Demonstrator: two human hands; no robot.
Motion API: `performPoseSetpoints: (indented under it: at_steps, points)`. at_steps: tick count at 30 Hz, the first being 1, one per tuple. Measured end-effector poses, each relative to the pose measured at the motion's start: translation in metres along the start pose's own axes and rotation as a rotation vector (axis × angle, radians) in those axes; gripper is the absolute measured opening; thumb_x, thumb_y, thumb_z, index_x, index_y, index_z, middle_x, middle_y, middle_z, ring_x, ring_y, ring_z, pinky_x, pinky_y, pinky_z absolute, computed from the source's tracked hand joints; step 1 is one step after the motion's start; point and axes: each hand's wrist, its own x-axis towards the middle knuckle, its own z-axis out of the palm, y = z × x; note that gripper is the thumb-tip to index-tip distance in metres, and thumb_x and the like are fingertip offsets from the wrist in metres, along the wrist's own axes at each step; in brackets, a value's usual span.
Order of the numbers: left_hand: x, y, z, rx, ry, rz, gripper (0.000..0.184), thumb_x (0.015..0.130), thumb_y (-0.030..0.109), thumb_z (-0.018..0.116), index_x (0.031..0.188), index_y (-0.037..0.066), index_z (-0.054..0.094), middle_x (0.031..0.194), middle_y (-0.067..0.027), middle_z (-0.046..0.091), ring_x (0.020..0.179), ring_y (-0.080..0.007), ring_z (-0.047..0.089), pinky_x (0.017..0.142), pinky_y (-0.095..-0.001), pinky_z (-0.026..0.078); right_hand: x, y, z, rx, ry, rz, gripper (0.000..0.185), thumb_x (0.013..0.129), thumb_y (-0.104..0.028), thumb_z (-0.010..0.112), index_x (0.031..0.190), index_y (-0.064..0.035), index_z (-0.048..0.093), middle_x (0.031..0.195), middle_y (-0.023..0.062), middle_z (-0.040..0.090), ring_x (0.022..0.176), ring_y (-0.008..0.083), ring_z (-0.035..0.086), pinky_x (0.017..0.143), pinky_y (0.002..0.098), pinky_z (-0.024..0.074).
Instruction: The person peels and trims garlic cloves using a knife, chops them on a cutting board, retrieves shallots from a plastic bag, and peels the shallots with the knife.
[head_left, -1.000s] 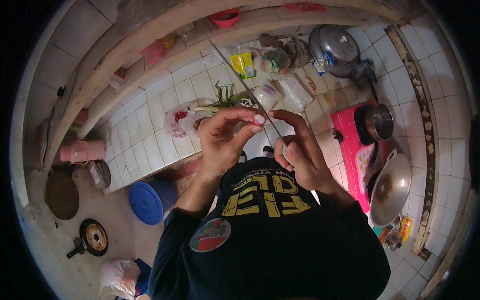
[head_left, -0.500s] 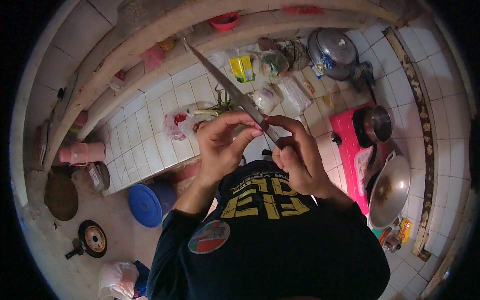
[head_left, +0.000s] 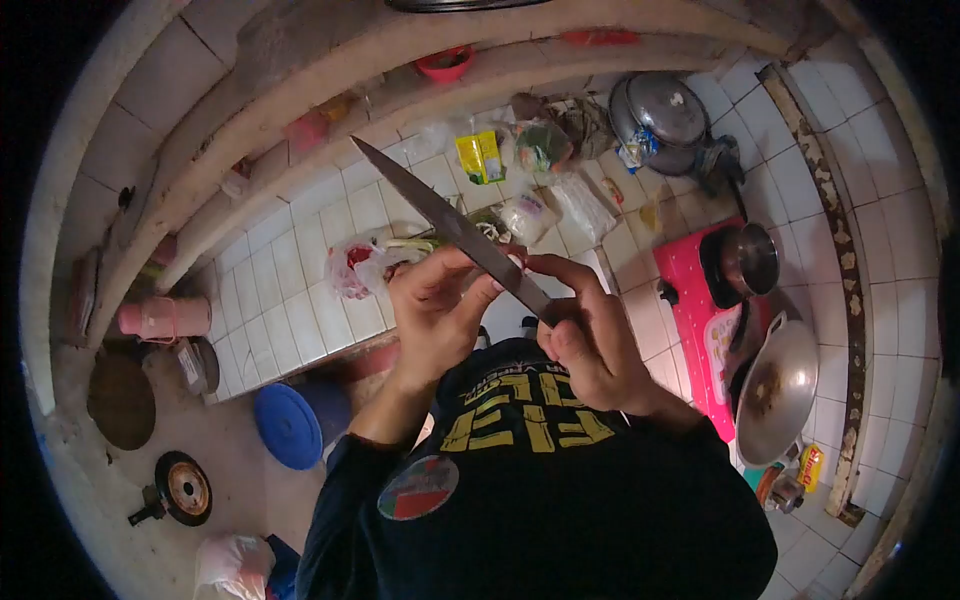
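A long knife (head_left: 430, 205) is in my right hand (head_left: 588, 345), its blade slanting up and left past my other hand. The fingers of my right hand are wrapped round the handle end. My left hand (head_left: 440, 305) pinches a small pink-and-white piece (head_left: 517, 261), mostly hidden behind the blade and fingertips; it looks like a small onion or shallot. The blade lies against or just over this piece. Both hands are in front of my dark shirt, above the counter edge.
On the tiled counter (head_left: 290, 330) are a plastic bag with red items (head_left: 350, 265), a yellow packet (head_left: 480, 157), bags of white contents (head_left: 527, 217) and a lidded pot (head_left: 660, 110). At right stand a pink stove (head_left: 690, 290) and a wok (head_left: 775, 395). A blue bucket (head_left: 288, 425) is lower left.
The knife blade has turned to show its broad side and now covers most of the small piece. Its tip has dropped lower. The view has shifted slightly.
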Motion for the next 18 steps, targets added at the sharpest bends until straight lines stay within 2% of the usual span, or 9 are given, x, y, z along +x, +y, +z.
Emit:
performPoseSetpoints:
  at_steps: [2, 4, 5, 8, 11, 14, 16, 17, 18]
  points:
    - [0.000, -0.001, -0.001, -0.029, -0.015, -0.006, 0.021, 0.083, -0.009, 0.064, 0.104, -0.006, 0.062, 0.103, -0.0136, 0.067, 0.098, -0.0194, 0.063, 0.089, -0.0329, 0.050, -0.001, -0.005, -0.003, -0.015, -0.003, 0.006, 0.056, 0.097, -0.036, 0.047, 0.136, 0.0023, 0.034, 0.061, 0.0002, 0.047, 0.055, 0.0061, 0.041, 0.052, 0.0220, 0.0316]
    - [0.001, -0.002, -0.002, -0.039, -0.046, 0.007, 0.023, 0.083, -0.008, 0.065, 0.106, -0.006, 0.062, 0.105, -0.0144, 0.067, 0.099, -0.0199, 0.063, 0.090, -0.0335, 0.049, -0.001, -0.011, -0.009, -0.104, -0.059, 0.091, 0.045, 0.097, -0.023, 0.046, 0.134, 0.0000, 0.037, 0.078, 0.0147, 0.062, 0.065, 0.0173, 0.059, 0.064, 0.0311, 0.0445]
    - [0.002, -0.002, -0.001, -0.039, -0.046, 0.010, 0.023, 0.083, -0.008, 0.065, 0.106, -0.006, 0.062, 0.105, -0.0144, 0.067, 0.099, -0.0199, 0.063, 0.090, -0.0335, 0.049, 0.000, -0.011, -0.008, -0.106, -0.060, 0.088, 0.045, 0.097, -0.023, 0.046, 0.134, 0.0000, 0.037, 0.078, 0.0147, 0.062, 0.065, 0.0173, 0.059, 0.064, 0.0311, 0.0445]
    - [0.002, 0.000, 0.001, 0.052, -0.066, 0.003, 0.027, 0.082, -0.008, 0.066, 0.109, -0.006, 0.062, 0.107, -0.0152, 0.067, 0.101, -0.0206, 0.063, 0.091, -0.0339, 0.049, 0.003, -0.006, -0.006, -0.169, -0.003, -0.076, 0.044, 0.097, -0.019, 0.047, 0.135, 0.0000, 0.038, 0.074, 0.0128, 0.061, 0.061, 0.0173, 0.058, 0.061, 0.0310, 0.0443]
    - [0.002, 0.001, 0.004, -0.013, -0.031, -0.081, 0.030, 0.081, -0.008, 0.067, 0.110, -0.006, 0.062, 0.107, -0.0156, 0.066, 0.102, -0.0207, 0.063, 0.092, -0.0334, 0.049, 0.002, -0.004, -0.008, -0.211, -0.007, -0.075, 0.043, 0.096, -0.017, 0.047, 0.135, -0.0002, 0.038, 0.070, 0.0109, 0.059, 0.057, 0.0162, 0.055, 0.057, 0.0306, 0.0426]
    - [0.001, -0.003, 0.003, -0.024, 0.005, -0.120, 0.030, 0.080, -0.008, 0.068, 0.109, -0.006, 0.062, 0.107, -0.0157, 0.066, 0.102, -0.0205, 0.063, 0.092, -0.0330, 0.049, -0.001, -0.001, -0.008, -0.145, -0.040, 0.037, 0.043, 0.097, -0.017, 0.046, 0.136, -0.0010, 0.038, 0.068, 0.0069, 0.057, 0.056, 0.0121, 0.051, 0.055, 0.0268, 0.0399]
    - [0.002, -0.004, 0.006, -0.043, 0.024, -0.087, 0.029, 0.080, -0.008, 0.068, 0.109, -0.006, 0.063, 0.105, -0.0144, 0.067, 0.099, -0.0184, 0.063, 0.090, -0.0312, 0.050, -0.001, 0.005, -0.005, 0.098, -0.016, 0.063, 0.056, 0.098, -0.040, 0.045, 0.135, 0.0008, 0.035, 0.060, -0.0004, 0.045, 0.052, 0.0056, 0.039, 0.050, 0.0214, 0.0315]
    - [0.001, -0.005, 0.006, -0.043, 0.025, -0.086, 0.029, 0.080, -0.008, 0.068, 0.109, -0.006, 0.063, 0.105, -0.0144, 0.067, 0.099, -0.0184, 0.063, 0.090, -0.0312, 0.050, -0.002, 0.004, -0.004, 0.097, -0.017, 0.063, 0.056, 0.098, -0.040, 0.045, 0.135, 0.0008, 0.035, 0.060, -0.0004, 0.045, 0.052, 0.0056, 0.039, 0.050, 0.0214, 0.0315]
    - [0.000, -0.006, 0.005, -0.015, 0.028, -0.086, 0.029, 0.080, -0.008, 0.068, 0.109, -0.006, 0.063, 0.104, -0.0136, 0.067, 0.098, -0.0172, 0.063, 0.089, -0.0304, 0.050, -0.002, 0.003, -0.004, 0.155, -0.005, 0.080, 0.049, 0.099, -0.032, 0.042, 0.136, -0.0011, 0.037, 0.060, -0.0017, 0.044, 0.052, 0.0051, 0.039, 0.050, 0.0208, 0.0313]
